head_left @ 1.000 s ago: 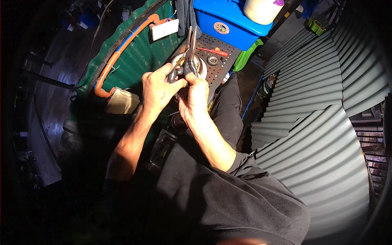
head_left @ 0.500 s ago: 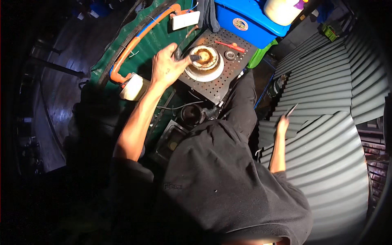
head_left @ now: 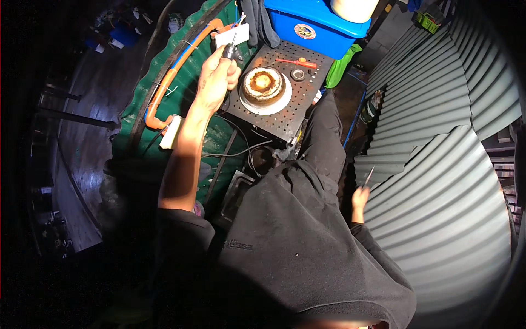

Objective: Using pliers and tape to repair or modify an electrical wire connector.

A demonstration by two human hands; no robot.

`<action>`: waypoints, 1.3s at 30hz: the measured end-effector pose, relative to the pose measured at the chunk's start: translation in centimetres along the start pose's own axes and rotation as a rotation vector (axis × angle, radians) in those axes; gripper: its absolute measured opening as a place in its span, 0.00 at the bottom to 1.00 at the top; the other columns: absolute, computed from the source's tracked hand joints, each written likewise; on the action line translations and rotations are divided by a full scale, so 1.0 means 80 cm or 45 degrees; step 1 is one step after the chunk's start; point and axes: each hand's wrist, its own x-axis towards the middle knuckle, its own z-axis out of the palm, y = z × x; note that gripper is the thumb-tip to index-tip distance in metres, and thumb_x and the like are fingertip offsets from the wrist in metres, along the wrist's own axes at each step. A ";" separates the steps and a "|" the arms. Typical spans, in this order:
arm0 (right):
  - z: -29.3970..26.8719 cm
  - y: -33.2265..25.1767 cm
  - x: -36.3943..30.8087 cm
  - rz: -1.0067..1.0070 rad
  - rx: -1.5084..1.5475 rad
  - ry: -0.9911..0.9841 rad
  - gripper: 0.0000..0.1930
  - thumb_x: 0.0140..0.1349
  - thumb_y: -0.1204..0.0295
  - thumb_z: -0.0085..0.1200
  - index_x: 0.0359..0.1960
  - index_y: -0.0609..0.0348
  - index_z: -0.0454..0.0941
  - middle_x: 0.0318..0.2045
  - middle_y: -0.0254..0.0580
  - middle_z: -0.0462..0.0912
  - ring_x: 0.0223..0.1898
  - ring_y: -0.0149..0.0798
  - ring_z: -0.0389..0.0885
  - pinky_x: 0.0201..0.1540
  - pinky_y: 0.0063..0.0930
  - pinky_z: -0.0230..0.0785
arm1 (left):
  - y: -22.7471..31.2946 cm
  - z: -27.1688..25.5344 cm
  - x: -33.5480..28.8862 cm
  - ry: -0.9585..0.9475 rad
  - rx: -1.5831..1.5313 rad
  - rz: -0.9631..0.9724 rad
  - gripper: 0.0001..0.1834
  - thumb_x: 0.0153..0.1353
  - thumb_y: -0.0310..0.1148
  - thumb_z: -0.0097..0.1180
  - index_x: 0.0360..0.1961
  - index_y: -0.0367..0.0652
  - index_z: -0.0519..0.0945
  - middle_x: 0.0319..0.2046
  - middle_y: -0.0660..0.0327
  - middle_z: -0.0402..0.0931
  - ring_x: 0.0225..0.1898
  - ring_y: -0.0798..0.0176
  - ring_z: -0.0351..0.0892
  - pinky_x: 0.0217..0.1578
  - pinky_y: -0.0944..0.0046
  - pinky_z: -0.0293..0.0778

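My left hand (head_left: 215,79) is closed around a black tool (head_left: 230,51) with a thin metal tip, raised at the left side of the perforated table. To its right, apart from the hand, a round piece with a dark side and a brown and white top (head_left: 264,83) sits on a white disc (head_left: 279,109). My right hand (head_left: 359,199) is lowered at the right side of my body, closed on a thin pointed metal tool (head_left: 370,176); its exact kind is too small to tell.
On the black perforated table (head_left: 245,114) lie a red screwdriver (head_left: 296,63) and a small metal ring (head_left: 297,74). Behind stands a blue bin (head_left: 312,30). An orange pipe (head_left: 164,82) runs along the green corrugated wall at left. Grey corrugated sheeting (head_left: 438,186) fills the right.
My left hand has moved back and left, off the round piece, and its black tool now points up. My right hand has dropped nearer to my body, still holding the pointed tool.
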 end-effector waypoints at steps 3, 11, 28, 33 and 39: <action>-0.031 -0.057 0.081 -0.706 -0.316 0.562 0.22 0.58 0.68 0.44 0.48 0.76 0.60 0.45 0.67 0.66 0.48 0.66 0.62 0.53 0.51 0.55 | 0.025 -0.002 -0.018 -0.219 -0.155 0.020 0.08 0.68 0.33 0.35 0.41 0.43 0.66 0.16 0.74 0.48 0.14 0.79 0.47 0.14 0.77 0.43; -0.150 -0.173 0.245 -0.334 0.126 -0.153 0.18 0.57 0.72 0.43 0.48 0.67 0.67 0.45 0.60 0.70 0.48 0.54 0.69 0.51 0.41 0.60 | 0.041 -0.008 -0.031 -0.390 -0.445 0.045 0.11 0.65 0.37 0.44 0.32 0.39 0.69 0.17 0.70 0.50 0.20 0.75 0.51 0.19 0.76 0.48; -0.271 -0.474 0.115 -1.779 -0.038 0.302 0.24 0.36 0.86 0.48 0.42 0.65 0.68 0.49 0.52 0.68 0.52 0.52 0.66 0.54 0.40 0.60 | 0.079 0.026 -0.049 -0.596 0.271 -0.033 0.15 0.65 0.41 0.44 0.36 0.37 0.69 0.13 0.73 0.52 0.14 0.79 0.48 0.16 0.76 0.45; -0.273 -0.525 0.109 -1.997 -0.002 0.364 0.22 0.34 0.84 0.53 0.37 0.64 0.68 0.49 0.50 0.68 0.50 0.53 0.66 0.53 0.40 0.61 | 0.091 0.028 -0.067 -0.642 0.400 -0.041 0.16 0.63 0.41 0.48 0.42 0.40 0.74 0.17 0.75 0.58 0.18 0.82 0.52 0.19 0.78 0.47; -0.251 -0.546 0.093 -1.925 0.295 -0.063 0.23 0.31 0.80 0.55 0.36 0.63 0.68 0.50 0.49 0.67 0.50 0.53 0.66 0.52 0.41 0.62 | 0.094 0.030 -0.073 -0.656 0.413 -0.013 0.12 0.62 0.37 0.50 0.41 0.40 0.76 0.20 0.76 0.62 0.20 0.82 0.54 0.20 0.79 0.50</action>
